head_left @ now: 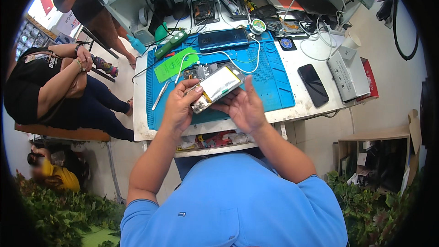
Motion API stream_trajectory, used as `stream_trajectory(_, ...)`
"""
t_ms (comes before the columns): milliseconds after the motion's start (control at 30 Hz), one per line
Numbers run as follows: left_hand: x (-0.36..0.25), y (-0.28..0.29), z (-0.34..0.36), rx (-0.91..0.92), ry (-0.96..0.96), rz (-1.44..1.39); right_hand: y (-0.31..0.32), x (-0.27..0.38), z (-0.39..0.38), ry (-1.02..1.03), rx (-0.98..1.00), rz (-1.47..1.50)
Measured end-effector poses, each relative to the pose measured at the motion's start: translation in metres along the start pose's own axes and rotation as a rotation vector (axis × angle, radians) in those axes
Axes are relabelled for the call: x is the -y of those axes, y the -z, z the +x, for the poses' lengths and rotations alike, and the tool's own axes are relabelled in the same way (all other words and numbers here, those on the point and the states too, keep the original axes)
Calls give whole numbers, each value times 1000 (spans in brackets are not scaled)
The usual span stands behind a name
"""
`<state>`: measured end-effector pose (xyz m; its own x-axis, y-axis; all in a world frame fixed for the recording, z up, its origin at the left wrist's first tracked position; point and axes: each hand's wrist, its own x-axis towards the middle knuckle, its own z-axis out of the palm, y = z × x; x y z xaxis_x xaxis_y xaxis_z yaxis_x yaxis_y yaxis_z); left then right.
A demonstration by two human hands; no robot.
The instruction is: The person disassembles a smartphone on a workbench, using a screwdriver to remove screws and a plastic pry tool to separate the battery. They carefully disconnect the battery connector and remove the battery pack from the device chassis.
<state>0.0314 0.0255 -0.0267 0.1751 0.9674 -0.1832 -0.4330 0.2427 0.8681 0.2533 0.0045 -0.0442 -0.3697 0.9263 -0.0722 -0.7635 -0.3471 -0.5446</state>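
An opened phone body (215, 87) with a pale battery and bare circuit parts is held over the blue work mat (270, 82). My left hand (178, 107) grips its lower left end, thumb on top. My right hand (244, 105) supports its right side from beneath, fingers spread along the edge. A dark blue phone (223, 40) lies at the far side of the mat. A green card (176, 64) and metal tweezers (161, 94) lie on the mat's left part.
A black phone (313, 84) and a grey box (347, 74) lie on the white bench (302, 110) at right. Tools, cables and a solder reel (257, 26) crowd the back shelf. A seated person (50, 87) is at left. Plants fill the lower corners.
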Motion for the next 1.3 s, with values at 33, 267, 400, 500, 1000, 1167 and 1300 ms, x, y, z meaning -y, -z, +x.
stream_trajectory(33,9,-3,-1,-39,-37,-39,-5,-7,3,57,-33,-31)
stream_trajectory(267,33,-17,-12,-47,-127,-27,-18,-10,18,146,-118,-72)
stream_trajectory(400,38,-20,-16,-30,-138,-14,-14,-11,21,92,-32,43)
stream_trajectory(500,39,-19,-18,-3,-133,31,-8,-14,24,57,6,70)
stream_trajectory(1000,-62,-58,-9,335,-126,1314,-15,-25,13,-3,-124,-122)
stream_trajectory(1167,-65,-43,17,519,-19,1106,-4,-17,11,-62,92,-183)
stream_trajectory(1300,-62,-54,15,428,-61,1200,-22,-11,7,-18,87,-250)
